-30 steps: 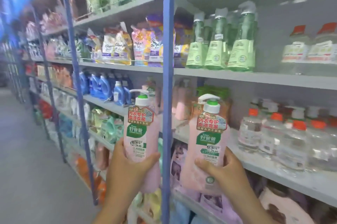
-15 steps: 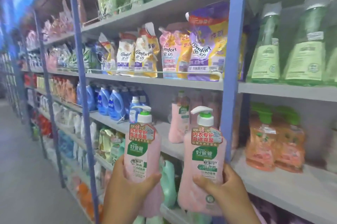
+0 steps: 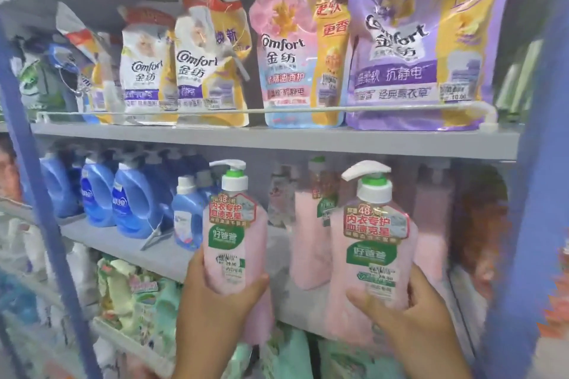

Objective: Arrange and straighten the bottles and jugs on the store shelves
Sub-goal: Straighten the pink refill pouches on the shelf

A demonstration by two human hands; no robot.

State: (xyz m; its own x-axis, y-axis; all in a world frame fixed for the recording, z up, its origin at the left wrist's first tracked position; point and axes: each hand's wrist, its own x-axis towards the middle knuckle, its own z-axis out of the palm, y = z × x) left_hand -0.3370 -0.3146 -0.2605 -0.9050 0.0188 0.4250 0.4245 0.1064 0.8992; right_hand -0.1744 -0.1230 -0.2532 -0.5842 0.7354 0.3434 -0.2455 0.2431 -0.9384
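You hold two pink pump bottles upright in front of the middle shelf (image 3: 160, 255). Your left hand (image 3: 215, 314) grips the left pink bottle (image 3: 232, 240) low on its body, thumb curled across the front under the label, the other fingers hidden behind it. Your right hand (image 3: 412, 320) grips the right pink bottle (image 3: 372, 252) the same way, thumb across the lower front and fingers (image 3: 423, 283) wrapped round its right side. The two bottles are apart, with a gap between them.

Through that gap, more pink bottles (image 3: 311, 243) stand further back on the shelf, and another one stands behind the right bottle's right side. Left of your left bottle a small blue bottle (image 3: 187, 218) stands just beside it, then a row of blue jugs (image 3: 135, 209) runs toward the blue upright post (image 3: 37, 193) at the left. A second blue post (image 3: 532, 193) rises close on the right, near your right hand.

Above, the upper shelf edge (image 3: 277, 141) sits just over the pump heads; it carries Comfort refill pouches (image 3: 295, 58) behind a white rail (image 3: 246, 112). Bare grey shelf shows in front of the jugs and the back row of pink bottles. Below, pale green packs (image 3: 135, 295) fill the lower shelf, blurred.
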